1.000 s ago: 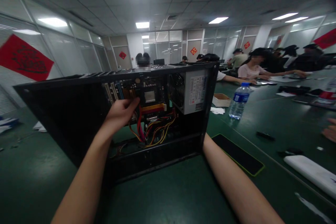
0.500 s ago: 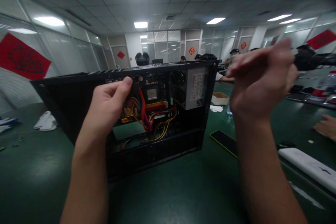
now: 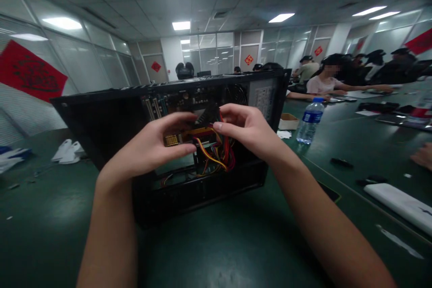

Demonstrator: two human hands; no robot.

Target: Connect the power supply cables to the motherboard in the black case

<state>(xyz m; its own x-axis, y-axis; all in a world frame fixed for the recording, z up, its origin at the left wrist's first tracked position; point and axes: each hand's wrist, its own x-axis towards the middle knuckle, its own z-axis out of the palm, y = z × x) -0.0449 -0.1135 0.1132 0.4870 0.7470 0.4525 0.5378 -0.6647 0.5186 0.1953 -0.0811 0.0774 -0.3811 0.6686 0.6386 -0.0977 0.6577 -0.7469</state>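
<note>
An open black computer case (image 3: 202,200) stands on edge, its inside facing me. My right hand (image 3: 248,130) pinches a black cable connector (image 3: 208,115) with thumb and fingers, in front of the motherboard (image 3: 192,97). Red, yellow and black cables (image 3: 227,157) hang from it in a loop. My left hand (image 3: 150,144) is open beside the connector, thumb and fingers apart; whether its fingertips touch the connector I cannot tell. The silver power supply (image 3: 265,92) sits in the case's upper right corner, partly behind my right hand.
Right of the case stand a water bottle (image 3: 310,121) and a small cardboard box (image 3: 288,121). A phone (image 3: 329,192) lies partly under my right forearm, near a long white object (image 3: 398,200). White gloves (image 3: 67,150) lie on the left. Another person's hand (image 3: 423,156) rests at far right.
My right hand has come down from the right into the case and taken the connector. My left hand has opened and lowered from the upper edge. The cable bundle has swung right.
</note>
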